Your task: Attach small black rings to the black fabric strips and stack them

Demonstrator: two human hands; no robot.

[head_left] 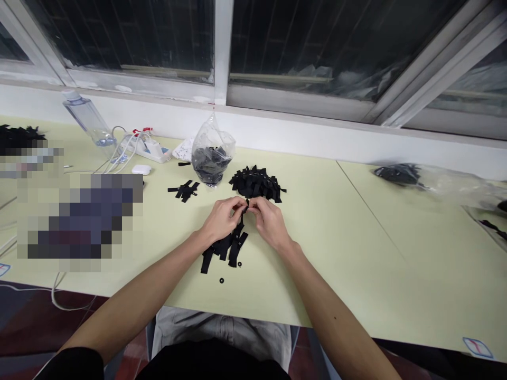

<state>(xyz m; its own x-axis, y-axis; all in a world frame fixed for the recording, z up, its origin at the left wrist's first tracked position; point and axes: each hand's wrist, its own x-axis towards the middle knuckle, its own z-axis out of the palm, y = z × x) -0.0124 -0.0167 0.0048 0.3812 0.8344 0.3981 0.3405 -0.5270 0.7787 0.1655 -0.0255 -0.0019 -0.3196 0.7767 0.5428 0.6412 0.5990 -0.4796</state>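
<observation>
My left hand (224, 217) and my right hand (269, 221) meet over the table, thumbs and fingers pinched on a small black fabric strip (246, 206). Most of that strip is hidden by the fingertips. Just below them lies a loose group of black strips (224, 247), some with small pale marks. Two small round black pieces with a hole, a nearer one (222, 281) and another (240, 264), rest beside these strips. Beyond my hands sits a heap of black strips (256, 183). A few more strips (184, 190) lie to the left.
A clear plastic bag (213, 153) of dark pieces stands behind the strips. Further left are a white earbud case (141, 169), a power strip (152, 149) with cables and a tilted water bottle (89, 119). Another plastic bag (447, 182) lies at right, beyond a table seam.
</observation>
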